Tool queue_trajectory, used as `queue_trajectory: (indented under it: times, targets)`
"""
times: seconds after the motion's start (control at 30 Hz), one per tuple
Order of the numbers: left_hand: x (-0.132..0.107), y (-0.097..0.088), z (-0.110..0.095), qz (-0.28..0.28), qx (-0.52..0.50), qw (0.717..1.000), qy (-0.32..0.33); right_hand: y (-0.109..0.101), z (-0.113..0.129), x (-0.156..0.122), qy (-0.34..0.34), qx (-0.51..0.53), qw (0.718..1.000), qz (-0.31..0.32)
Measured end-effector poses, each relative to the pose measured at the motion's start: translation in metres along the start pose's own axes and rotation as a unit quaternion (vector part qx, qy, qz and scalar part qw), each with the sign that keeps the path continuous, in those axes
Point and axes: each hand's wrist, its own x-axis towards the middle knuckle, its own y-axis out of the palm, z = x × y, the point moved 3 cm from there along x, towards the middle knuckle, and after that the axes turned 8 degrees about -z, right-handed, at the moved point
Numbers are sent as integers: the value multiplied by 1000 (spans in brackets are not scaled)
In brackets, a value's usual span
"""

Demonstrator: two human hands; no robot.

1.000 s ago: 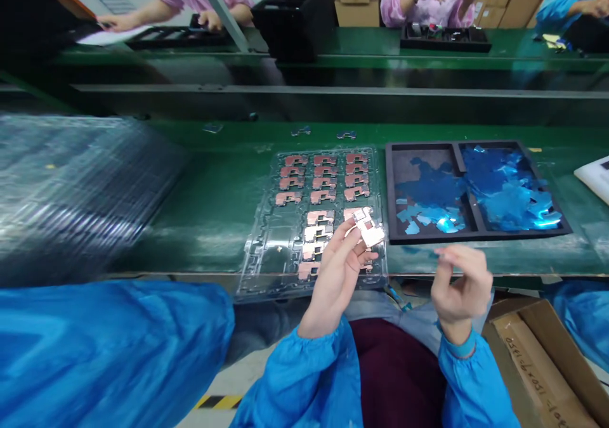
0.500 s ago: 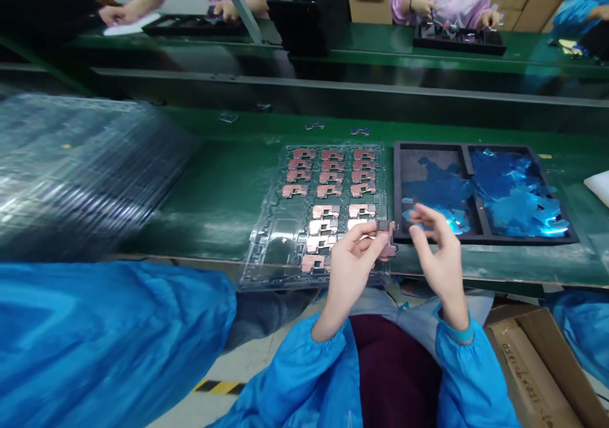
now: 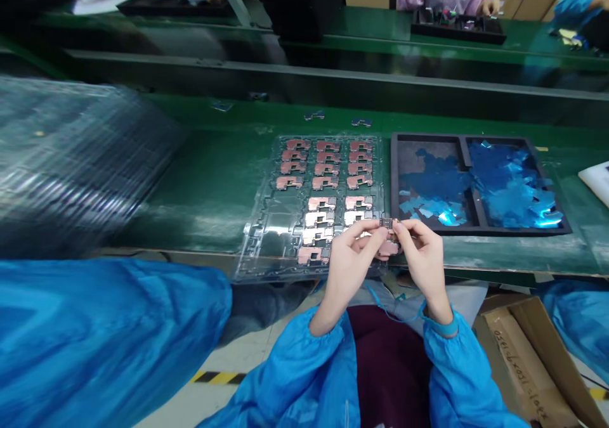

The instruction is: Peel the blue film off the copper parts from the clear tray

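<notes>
My left hand [image 3: 351,258] and my right hand [image 3: 420,255] meet at the near edge of the green bench, both pinching one small copper-coloured flat part [image 3: 387,238] between their fingertips. Just left of it lies a clear plastic tray [image 3: 266,225] with rows of the same copper parts [image 3: 327,165] in its pockets; its near-left pockets hold none. To the right stands a black two-compartment tray [image 3: 392,181] filled with peeled blue film scraps [image 3: 504,184].
A tall stack of clear trays [image 3: 71,162] fills the left of the bench. A cardboard box [image 3: 528,358] sits by my right knee. Across the conveyor, people in pink coats work at black trays [image 3: 457,25]. A blue sleeve [image 3: 95,339] lies at left.
My right hand has come in from the right and down to join my left hand on the copper part, which sat in the left hand alone a second ago.
</notes>
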Motion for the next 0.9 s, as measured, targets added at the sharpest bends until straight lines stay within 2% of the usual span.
queue_trajectory:
  times: [0.1,0.33,0.6,0.8,0.9]
  targets:
    - [2,1,2,-7,-23,1000,-14,-3,2,-3,-5,0,1000,13]
    - [7,-1,8,-68,-32,996,37,-3,-9,-22,46,-8,998,30]
    - [1,5,0,-60,-23,995,75,-2,-14,-24,55,14,998,11]
    - [-4,8,13,-47,-34,998,36,-8,-21,-26,37,-42,998,0]
    - [-6,3,10,-37,-15,999,37,-11,-25,-27,33,-26,999,29]
